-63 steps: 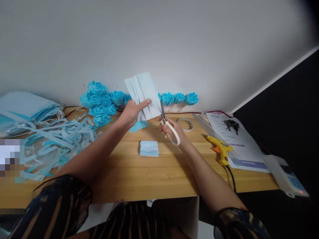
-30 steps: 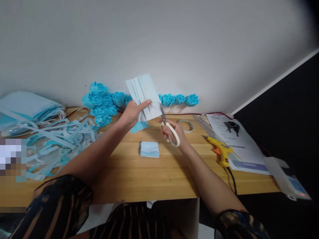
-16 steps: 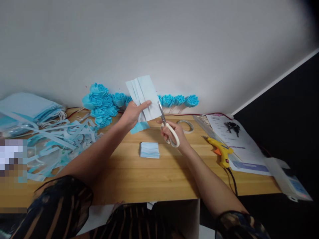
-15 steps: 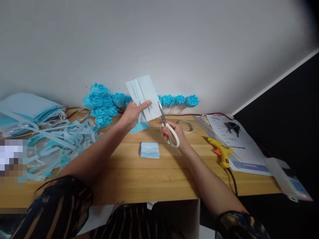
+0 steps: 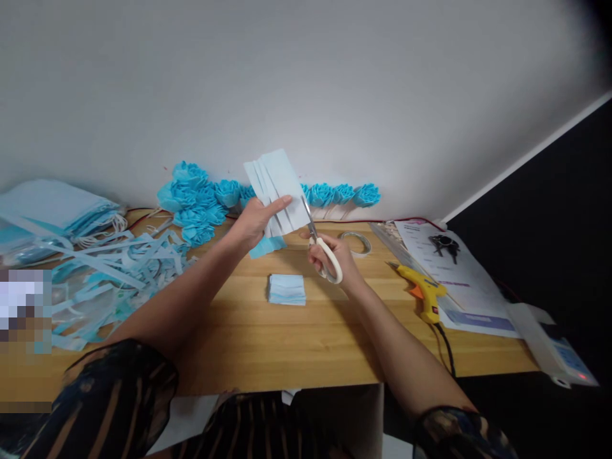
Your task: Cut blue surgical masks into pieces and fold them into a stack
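Note:
A pleated pale-blue face mask sheet point(image 5: 282, 173) is pinched in my left hand point(image 5: 261, 220), thumb on its front, held tilted above the table. A bluer piece point(image 5: 266, 245) shows under its lower end; whether it is joined to the sheet I cannot tell. My right hand point(image 5: 337, 258) grips white-handled scissors point(image 5: 332, 262), their blades pointing up along the sheet's right edge. On the table below lies a small stack of cut pale-blue pieces point(image 5: 287, 290).
Blue fabric flowers point(image 5: 191, 194) line the wall. Cut strips point(image 5: 138, 261) and a pile of masks point(image 5: 62, 204) lie left. A tape roll point(image 5: 356, 243), yellow glue gun point(image 5: 423, 290), papers point(image 5: 478, 312), keys point(image 5: 444, 246) and a power strip point(image 5: 554, 344) are on the right.
My left hand has tipped the sheet slightly, and its top edge sits a little lower. The scissors stay against its right edge, hardly moved.

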